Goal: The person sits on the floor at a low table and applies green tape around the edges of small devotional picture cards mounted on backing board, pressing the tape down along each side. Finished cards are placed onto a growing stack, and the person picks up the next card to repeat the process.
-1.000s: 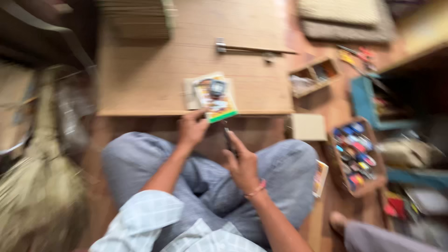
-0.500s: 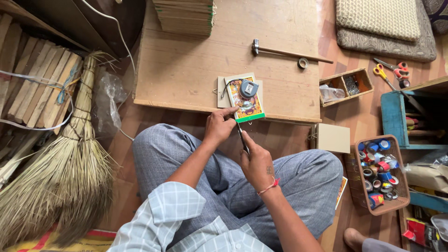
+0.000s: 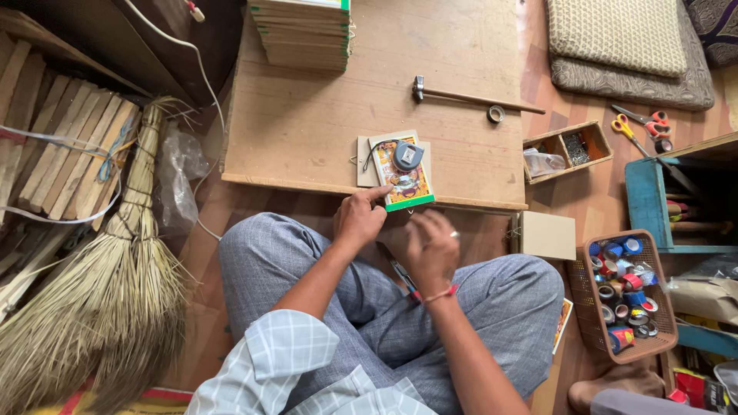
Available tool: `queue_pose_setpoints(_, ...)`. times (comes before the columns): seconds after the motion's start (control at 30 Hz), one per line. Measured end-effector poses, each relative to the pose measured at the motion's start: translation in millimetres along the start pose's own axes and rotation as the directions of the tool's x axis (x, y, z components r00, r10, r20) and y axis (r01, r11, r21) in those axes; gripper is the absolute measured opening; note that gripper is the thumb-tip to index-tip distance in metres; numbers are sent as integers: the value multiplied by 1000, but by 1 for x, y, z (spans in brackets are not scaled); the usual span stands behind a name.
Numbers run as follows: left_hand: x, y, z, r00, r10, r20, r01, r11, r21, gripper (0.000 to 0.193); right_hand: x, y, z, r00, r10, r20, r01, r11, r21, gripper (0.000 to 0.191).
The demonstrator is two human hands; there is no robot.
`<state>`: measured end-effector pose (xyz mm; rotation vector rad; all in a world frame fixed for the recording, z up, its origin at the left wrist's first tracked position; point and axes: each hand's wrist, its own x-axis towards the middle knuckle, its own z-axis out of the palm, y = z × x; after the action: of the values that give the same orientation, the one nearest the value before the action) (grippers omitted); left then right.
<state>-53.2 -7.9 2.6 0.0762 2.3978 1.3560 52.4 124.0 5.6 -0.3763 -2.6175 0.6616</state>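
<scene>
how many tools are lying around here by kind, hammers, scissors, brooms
hammer: 1
scissors: 2, an orange pair and a red pair
broom: 1
total: 4

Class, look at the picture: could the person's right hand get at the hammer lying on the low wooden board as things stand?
Probably yes. The right hand hovers at the board's near edge, and bare board lies between it and the hammer; only the small picture frame sits slightly to the side.
</scene>
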Motion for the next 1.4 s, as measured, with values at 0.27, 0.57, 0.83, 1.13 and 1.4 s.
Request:
queue_pose_setpoints(0.27, 9, -1, 0, 999, 3, 44, -1, 999, -50, 48, 38, -3, 29, 993, -77, -92, 63, 987, -147, 56)
queue_pose_setpoints(0.57, 2, -16, 13, 966, -27, -255, -51, 954, -296, 27, 41, -16, 14, 1000, 23, -3, -23, 983, -180, 58)
queue_pose_setpoints(0.83, -4, -8, 28, 917, -102, 385, 382, 498, -778, 18, 118, -3, 7, 953, -298, -51, 298, 955, -11, 61)
queue_pose_setpoints(1.13, 6, -9, 40, 997, -55, 51, 73, 524, -848, 23, 151, 32, -22, 972, 198, -126, -206, 977, -49, 39)
queue_pose_setpoints(1.4, 1, -2, 16, 900, 171, 400, 245, 560, -791, 33, 136, 48, -106, 965, 185, 184, -241, 903, 355, 52)
